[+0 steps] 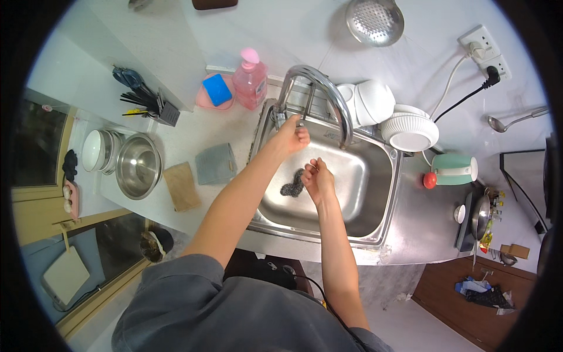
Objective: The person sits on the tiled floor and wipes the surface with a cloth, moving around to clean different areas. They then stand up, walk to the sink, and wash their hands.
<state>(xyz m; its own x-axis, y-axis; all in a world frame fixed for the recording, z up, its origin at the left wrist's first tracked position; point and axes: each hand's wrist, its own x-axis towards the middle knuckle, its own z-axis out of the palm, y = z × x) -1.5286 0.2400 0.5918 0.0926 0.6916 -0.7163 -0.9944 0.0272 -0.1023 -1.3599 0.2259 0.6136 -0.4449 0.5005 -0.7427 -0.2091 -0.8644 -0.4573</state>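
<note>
My left hand [295,137] is at the back left of the stainless steel sink [374,193], close to the lower part of the chrome faucet [314,72]. Its fingers are half curled, and whether they touch the faucet's handle cannot be made out. Over the middle of the basin my right hand [320,179] hovers with loosely bent fingers and nothing visible in them. A steel wool scrubber [291,188] appears to lie on the basin floor, partly covered by the right fingertips. No water stream shows below the spout.
Left of the sink are a grey cloth [215,163], a tan cloth [182,187], a steel bowl [139,167] and a pink soap bottle [250,83]. White bowls [374,103] stand behind the basin. A green kettle [453,169] sits at right, near power cords [462,99].
</note>
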